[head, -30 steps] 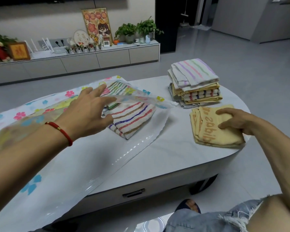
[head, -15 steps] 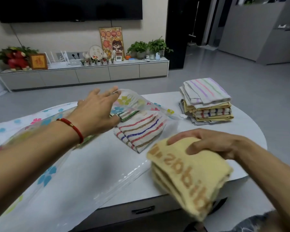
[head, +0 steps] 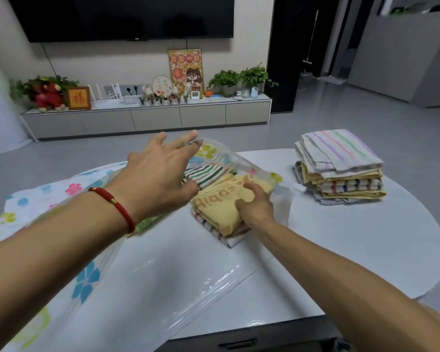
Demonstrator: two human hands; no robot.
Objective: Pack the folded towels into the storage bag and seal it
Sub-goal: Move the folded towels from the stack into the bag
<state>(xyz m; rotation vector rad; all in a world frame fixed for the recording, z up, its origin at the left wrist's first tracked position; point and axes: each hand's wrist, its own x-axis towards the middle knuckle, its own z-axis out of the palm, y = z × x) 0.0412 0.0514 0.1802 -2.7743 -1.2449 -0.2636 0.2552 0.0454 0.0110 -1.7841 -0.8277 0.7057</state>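
A clear storage bag (head: pixel 92 275) printed with coloured flowers lies across the left half of the white table (head: pixel 353 250). My left hand (head: pixel 160 174) lifts the bag's upper flap at its mouth, thumb under the film and fingers spread. My right hand (head: pixel 254 204) grips a folded yellow towel (head: pixel 219 207) with orange lettering and holds it on top of a striped towel (head: pixel 206 174) lying in the bag's opening. A stack of folded towels (head: pixel 341 168) stands at the table's far right.
A low TV cabinet (head: pixel 148 118) with plants, frames and ornaments runs along the far wall under a black screen. Grey floor surrounds the table. The table's front edge has a drawer handle (head: pixel 236 342).
My right hand picked the yellow towel off the table's right side, carried it left and set it on the striped towel at the bag's mouth. My left hand kept holding the flap up.
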